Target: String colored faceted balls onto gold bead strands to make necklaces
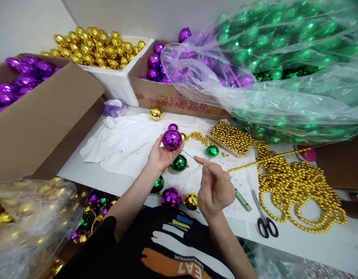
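My left hand (160, 157) is closed around a shiny purple faceted ball (171, 139), held above the white cloth. In my right hand (215, 188), thumb and fingertips pinch a long thin needle (187, 154), whose far end meets the purple ball; whether it has passed inside is hard to see. Close by are a smaller purple ball (173, 127) and a green ball (179, 163). Nearer my body lie another green ball (158, 184), a large purple ball (171, 198) and a gold ball (192, 201) in a row.
A clear tray of gold beads (231, 137), gold bead strings (300, 193), black-handled scissors (267, 224) and a green box cutter (243, 200) lie to the right. Behind stand a purple-ball carton (179, 97), a white gold-ball box (117, 83) and a green-ball bag (295, 104). Another carton (51, 116) stands left.
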A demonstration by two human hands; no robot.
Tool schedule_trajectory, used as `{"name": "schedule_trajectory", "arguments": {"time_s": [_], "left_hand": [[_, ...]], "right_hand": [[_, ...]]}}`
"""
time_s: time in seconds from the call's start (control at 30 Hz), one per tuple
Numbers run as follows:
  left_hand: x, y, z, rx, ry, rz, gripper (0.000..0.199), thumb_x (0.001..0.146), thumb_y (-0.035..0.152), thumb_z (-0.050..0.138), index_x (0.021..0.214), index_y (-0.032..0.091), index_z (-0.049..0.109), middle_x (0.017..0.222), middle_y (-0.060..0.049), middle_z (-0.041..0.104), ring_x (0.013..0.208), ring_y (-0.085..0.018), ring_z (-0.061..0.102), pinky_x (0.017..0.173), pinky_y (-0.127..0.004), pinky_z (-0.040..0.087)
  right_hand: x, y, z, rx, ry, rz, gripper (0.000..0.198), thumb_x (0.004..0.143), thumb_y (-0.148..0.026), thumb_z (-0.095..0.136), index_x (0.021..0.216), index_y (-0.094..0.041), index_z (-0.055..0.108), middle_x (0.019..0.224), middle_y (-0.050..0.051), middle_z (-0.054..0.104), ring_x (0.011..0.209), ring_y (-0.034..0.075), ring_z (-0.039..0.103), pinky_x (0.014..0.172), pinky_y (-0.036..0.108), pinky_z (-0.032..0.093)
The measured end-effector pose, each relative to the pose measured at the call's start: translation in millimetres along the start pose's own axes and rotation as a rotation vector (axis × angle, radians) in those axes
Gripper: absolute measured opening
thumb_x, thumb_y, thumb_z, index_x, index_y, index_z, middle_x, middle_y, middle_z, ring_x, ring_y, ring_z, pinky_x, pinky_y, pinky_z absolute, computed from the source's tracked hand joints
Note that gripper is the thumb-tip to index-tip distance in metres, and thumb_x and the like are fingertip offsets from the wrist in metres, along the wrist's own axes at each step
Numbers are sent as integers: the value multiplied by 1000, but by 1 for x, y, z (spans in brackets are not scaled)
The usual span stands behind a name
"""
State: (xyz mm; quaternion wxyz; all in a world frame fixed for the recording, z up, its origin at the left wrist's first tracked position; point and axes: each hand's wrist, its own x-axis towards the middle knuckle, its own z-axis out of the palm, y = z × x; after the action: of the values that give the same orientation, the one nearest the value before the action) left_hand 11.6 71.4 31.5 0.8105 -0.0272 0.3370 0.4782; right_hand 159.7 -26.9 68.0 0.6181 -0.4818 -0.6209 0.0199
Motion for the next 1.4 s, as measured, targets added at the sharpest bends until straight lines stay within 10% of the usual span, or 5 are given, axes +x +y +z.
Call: {"name": "schedule_trajectory", "arguments": {"time_s": [1.4], "left_hand": [[-5, -12, 6, 5, 73, -4, 49, 101, 45, 31, 114, 5, 57, 73, -11, 71, 62, -19, 68, 58, -27, 56]], "right_hand": [[0, 27, 50, -242, -207, -126, 17, 96, -10, 45, 101, -16, 59, 85, 6, 70, 74, 14, 65, 68, 24, 47]]}}
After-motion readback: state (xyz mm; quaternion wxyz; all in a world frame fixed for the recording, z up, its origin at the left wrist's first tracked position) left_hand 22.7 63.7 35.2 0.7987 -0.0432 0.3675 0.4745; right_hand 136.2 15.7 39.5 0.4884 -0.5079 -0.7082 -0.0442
